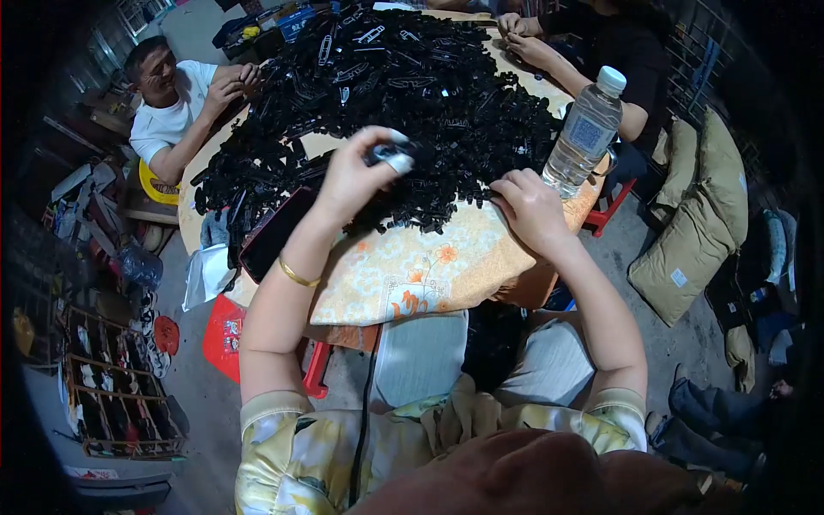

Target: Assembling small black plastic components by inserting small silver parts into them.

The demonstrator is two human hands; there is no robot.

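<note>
Above the near side of a heap of small black plastic parts (455,112), my left hand (348,176) is raised with thumb and fingers curled together. White coverings wrap the tips of its thumb and a finger, and a small dark plastic part (384,153) shows between them, slightly blurred. My right hand (530,209) rests palm down on the patterned tablecloth (369,279) at the heap's near right edge. Its fingers lie loosely bent next to a few black parts, and nothing shows held in them. A clear bottle (586,133) with a white cap stands just beyond it.
A dark phone (276,233) lies beside my left forearm, near a white sheet (208,273). Two people sit across the table, one at left in a white shirt (163,124), one at right in dark clothes (631,51). Stuffed tan sacks (695,240) stand on the right.
</note>
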